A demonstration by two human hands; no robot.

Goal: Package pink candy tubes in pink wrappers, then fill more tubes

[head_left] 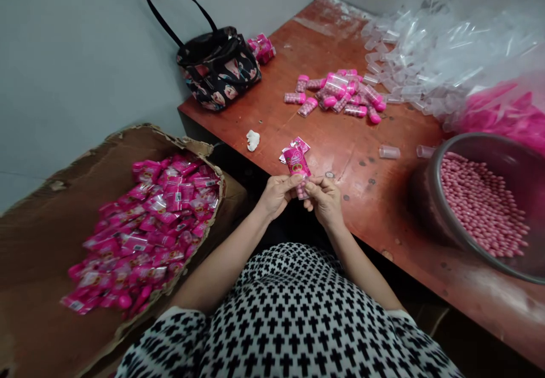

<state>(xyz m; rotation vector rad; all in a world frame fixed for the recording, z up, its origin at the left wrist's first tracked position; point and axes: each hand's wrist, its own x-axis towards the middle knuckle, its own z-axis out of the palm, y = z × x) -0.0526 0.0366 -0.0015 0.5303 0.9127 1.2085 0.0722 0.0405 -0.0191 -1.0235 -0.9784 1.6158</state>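
Note:
My left hand (276,193) and my right hand (323,199) meet in front of me at the table's near edge. Both pinch the lower end of a pink printed packet (296,159) that stands upright between them. A small tube of pink beads (302,190) shows between the fingertips, partly hidden, so I cannot tell how far it sits in the packet. A second pink packet pokes up just behind the first.
A cardboard box (51,219) at my left holds a heap of filled pink packets (149,230). On the red-brown table (349,156) lie capped bead tubes (340,94), empty clear tubes (426,54), a metal bowl (430,208) of pink beads, and a floral handbag (217,68).

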